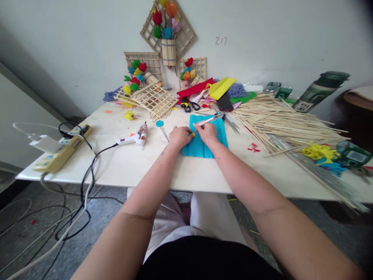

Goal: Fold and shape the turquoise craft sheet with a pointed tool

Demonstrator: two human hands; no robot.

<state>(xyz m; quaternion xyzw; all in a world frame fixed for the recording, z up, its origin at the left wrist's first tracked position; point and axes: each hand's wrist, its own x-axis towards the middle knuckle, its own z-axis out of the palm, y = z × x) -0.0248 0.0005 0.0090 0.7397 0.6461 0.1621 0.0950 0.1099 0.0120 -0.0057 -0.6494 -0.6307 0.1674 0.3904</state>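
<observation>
A folded turquoise felt sheet (204, 140) lies on the white table (140, 167) in front of me. My right hand (207, 131) rests on the sheet with fingers closed round a silver pen (210, 119) that points up and to the right. My left hand (180, 136) sits at the sheet's left edge, fingers curled and pinching a small yellow piece (192, 134) against the felt. The two hands almost touch. A blue flower on a stick (161, 125) lies just left of my left hand.
A white glue gun (134, 138) lies to the left, beside a yellow power strip (60, 153) with cables hanging off the edge. Bamboo sticks (285, 120) pile on the right. Scissors (190, 105), felt scraps and lattice frames with felt flowers (148, 97) crowd the back.
</observation>
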